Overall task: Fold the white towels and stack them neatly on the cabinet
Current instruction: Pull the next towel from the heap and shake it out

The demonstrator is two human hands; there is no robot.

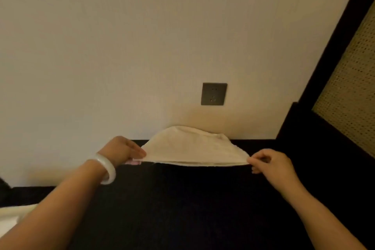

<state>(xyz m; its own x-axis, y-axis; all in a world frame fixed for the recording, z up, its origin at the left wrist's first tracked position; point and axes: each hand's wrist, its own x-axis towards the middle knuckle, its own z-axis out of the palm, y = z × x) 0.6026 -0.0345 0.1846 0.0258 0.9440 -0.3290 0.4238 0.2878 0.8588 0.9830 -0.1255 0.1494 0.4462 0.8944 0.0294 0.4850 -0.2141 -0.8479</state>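
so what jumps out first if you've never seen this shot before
The eye lands on the white towel at the centre, stretched flat over the dark cabinet top close to the wall, with the left hand pinching its left corner and the right hand pinching its right corner. Next comes the pale bangle on the left wrist. A dark wall socket sits on the plain wall just above the towel.

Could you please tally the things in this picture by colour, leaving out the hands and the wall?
White: 3 (towel pinched by the left hand and right hand, bangle, cloth at the lower left edge)
Black: 1 (cabinet)
Grey: 1 (socket)
Total: 5
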